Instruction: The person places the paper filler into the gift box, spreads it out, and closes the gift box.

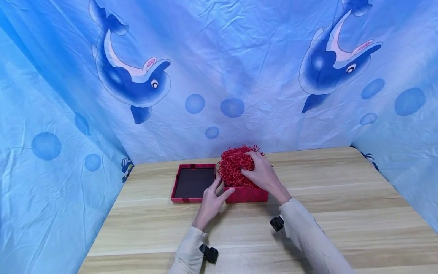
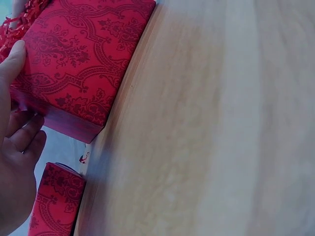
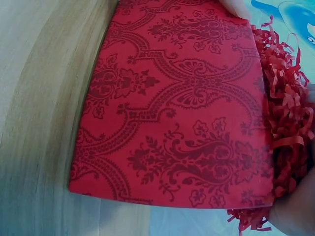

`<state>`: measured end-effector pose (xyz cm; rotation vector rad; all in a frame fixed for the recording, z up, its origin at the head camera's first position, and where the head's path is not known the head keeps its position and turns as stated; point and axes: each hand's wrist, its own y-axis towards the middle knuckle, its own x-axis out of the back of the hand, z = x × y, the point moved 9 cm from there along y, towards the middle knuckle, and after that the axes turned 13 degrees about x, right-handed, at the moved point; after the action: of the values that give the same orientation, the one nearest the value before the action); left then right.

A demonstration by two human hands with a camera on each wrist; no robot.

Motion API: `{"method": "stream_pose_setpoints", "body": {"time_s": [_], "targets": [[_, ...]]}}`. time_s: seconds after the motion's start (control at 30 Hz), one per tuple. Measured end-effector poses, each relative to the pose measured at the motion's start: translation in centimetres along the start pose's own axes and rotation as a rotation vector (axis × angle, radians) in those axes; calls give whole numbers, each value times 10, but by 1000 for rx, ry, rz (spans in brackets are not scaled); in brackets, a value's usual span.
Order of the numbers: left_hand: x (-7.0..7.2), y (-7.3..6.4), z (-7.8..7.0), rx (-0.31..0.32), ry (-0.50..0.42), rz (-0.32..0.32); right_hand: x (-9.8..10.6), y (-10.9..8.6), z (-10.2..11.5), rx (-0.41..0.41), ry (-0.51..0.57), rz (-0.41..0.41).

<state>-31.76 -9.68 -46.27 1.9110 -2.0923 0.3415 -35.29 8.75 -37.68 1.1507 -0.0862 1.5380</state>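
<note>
A red patterned box (image 1: 247,195) stands on the table with a heap of red crinkled paper shreds (image 1: 232,169) bulging above its rim. My right hand (image 1: 262,174) grips the shreds over the box, thumb on the near side and fingers reaching to the back. At the box's left front corner, my left hand (image 1: 210,201) holds the box. Its thumb (image 2: 15,61) lies on the front wall near the rim and its fingers are against the left side. Dark damask print covers the front wall, seen close in the right wrist view. The box's inside is mostly hidden under the shreds.
Left of the box lies a shallow red lid (image 1: 187,200), its black inside facing up. A small red shred (image 2: 83,158) lies between box and lid. The wooden table (image 1: 342,213) meets a blue dolphin-print curtain (image 1: 219,76) at the back and sides.
</note>
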Motion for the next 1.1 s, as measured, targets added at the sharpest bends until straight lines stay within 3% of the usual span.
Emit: {"method": "stream_pose_setpoints", "body": {"time_s": [0.57, 0.9, 1.1], "targets": [[0, 0, 1, -18, -22, 2, -11, 1, 1, -72, -68, 112], [-1, -1, 2, -19, -5, 3, 3, -7, 16, 42, -58, 63], [0, 0, 1, -34, 1, 0, 14, -15, 29, 138, -49, -11]]}}
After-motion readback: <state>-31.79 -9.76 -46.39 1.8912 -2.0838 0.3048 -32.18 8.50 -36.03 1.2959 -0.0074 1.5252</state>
